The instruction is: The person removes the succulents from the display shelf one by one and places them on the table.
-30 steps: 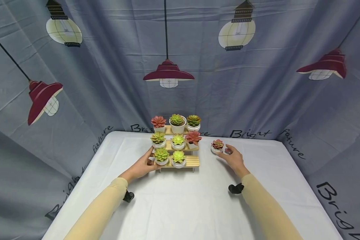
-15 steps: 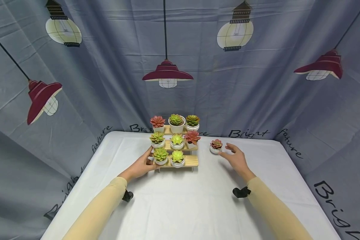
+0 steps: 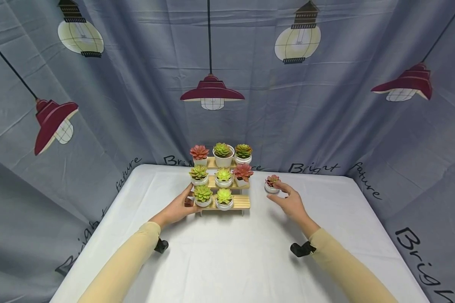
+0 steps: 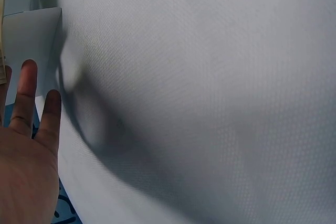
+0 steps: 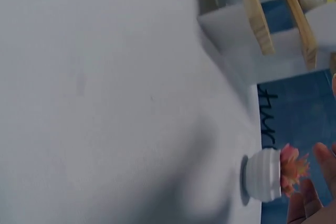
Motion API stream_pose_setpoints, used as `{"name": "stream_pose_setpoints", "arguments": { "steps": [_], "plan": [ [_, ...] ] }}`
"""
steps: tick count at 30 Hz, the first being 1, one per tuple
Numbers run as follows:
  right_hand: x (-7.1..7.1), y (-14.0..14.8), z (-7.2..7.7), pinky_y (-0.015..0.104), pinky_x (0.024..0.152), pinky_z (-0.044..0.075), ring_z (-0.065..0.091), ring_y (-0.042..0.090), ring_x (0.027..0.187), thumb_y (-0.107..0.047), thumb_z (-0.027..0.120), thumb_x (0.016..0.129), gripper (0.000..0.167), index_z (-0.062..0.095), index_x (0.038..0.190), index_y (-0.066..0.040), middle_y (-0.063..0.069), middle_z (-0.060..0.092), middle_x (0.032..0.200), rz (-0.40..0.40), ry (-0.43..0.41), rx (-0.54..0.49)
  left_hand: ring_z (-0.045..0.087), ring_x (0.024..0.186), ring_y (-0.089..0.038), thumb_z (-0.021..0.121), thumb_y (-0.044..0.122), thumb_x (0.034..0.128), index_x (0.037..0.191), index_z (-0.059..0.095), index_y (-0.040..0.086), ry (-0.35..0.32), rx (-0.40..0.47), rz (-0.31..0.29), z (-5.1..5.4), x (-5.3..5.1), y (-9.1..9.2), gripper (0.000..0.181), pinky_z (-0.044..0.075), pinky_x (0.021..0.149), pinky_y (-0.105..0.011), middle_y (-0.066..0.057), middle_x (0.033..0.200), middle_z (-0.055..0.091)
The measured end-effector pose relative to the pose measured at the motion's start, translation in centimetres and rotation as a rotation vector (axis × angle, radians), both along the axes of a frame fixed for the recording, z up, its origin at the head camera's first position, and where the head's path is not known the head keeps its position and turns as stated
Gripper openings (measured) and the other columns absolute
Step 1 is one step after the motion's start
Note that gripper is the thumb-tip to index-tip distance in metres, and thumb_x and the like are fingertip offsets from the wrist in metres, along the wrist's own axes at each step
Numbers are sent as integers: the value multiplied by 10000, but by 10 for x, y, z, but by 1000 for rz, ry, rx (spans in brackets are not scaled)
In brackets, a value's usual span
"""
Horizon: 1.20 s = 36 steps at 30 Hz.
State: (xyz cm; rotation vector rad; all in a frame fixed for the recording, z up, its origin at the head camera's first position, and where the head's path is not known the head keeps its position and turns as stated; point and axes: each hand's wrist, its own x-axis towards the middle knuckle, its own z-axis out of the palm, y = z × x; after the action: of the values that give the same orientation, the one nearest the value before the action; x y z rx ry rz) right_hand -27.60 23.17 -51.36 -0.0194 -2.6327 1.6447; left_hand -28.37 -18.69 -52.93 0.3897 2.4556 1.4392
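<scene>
My right hand [image 3: 293, 205]: fingers parted, unclosed, beside red succulent [image 3: 271, 182]; left hand [image 3: 177, 209]: straight-fingered at stand [image 3: 242, 202]. Likely pickup step; pinch needed.

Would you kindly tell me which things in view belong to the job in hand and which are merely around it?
Apparently in the job:
tiered wooden stand
eight potted succulents on it
reddish potted succulent off the stand
left hand
right hand

Merely around:
white tablecloth
lamp-printed curtain
black wrist devices
</scene>
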Motion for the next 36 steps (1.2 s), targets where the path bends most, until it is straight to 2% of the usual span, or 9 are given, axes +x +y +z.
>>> {"name": "stream_pose_setpoints", "arguments": {
  "steps": [4,8,12,15,22,29,36],
  "plan": [
    [7,-12,1,567,1148,316,381,338,1416,-347,808,905,725,505,1508,-82,129,504,1507,41,10,-16,589,1076,-210,790,314,931,1664,-28,240,6,9,-8,1,-1,0,1101,502,955,-406,-107,1362,503],
    [13,-23,1,583,1134,311,411,325,1391,-352,818,895,718,526,1490,-77,119,568,1452,91,33,-27,574,1206,-262,793,313,928,1663,-31,248,-1,26,-11,2,-1,1,1107,466,1054,-467,-124,1391,493],
    [19,-34,0,594,1114,324,430,317,1377,-351,820,891,696,544,1480,-101,113,589,1433,139,43,-28,481,1365,-339,804,333,915,1659,-43,284,-21,40,-6,3,-1,0,1128,380,1145,-512,-131,1419,471],
    [21,-41,-1,590,1110,335,444,311,1378,-333,821,891,670,559,1469,-121,105,597,1423,164,36,-27,420,1421,-367,809,324,912,1661,-39,274,-20,48,-4,3,-1,0,1133,331,1174,-528,-133,1408,471],
    [24,-54,-2,595,1098,346,459,333,1369,-279,824,894,663,556,1467,-81,111,610,1400,193,41,-38,429,1418,-341,823,325,899,1663,-20,266,-19,47,5,2,-1,0,1140,321,1183,-513,-117,1385,493],
    [26,-65,-2,588,1111,337,466,300,1369,-244,832,888,642,576,1446,-58,102,614,1393,225,51,-64,436,1405,-329,827,376,886,1663,-14,270,-23,30,17,3,1,1,1150,314,1184,-523,-105,1408,488],
    [28,-79,1,580,1129,324,427,289,1398,-291,855,863,682,580,1453,-89,94,592,1426,268,60,-76,449,1392,-330,821,369,894,1662,-14,286,-23,27,14,2,1,0,1137,322,1180,-520,-108,1430,482]
  ]
}}
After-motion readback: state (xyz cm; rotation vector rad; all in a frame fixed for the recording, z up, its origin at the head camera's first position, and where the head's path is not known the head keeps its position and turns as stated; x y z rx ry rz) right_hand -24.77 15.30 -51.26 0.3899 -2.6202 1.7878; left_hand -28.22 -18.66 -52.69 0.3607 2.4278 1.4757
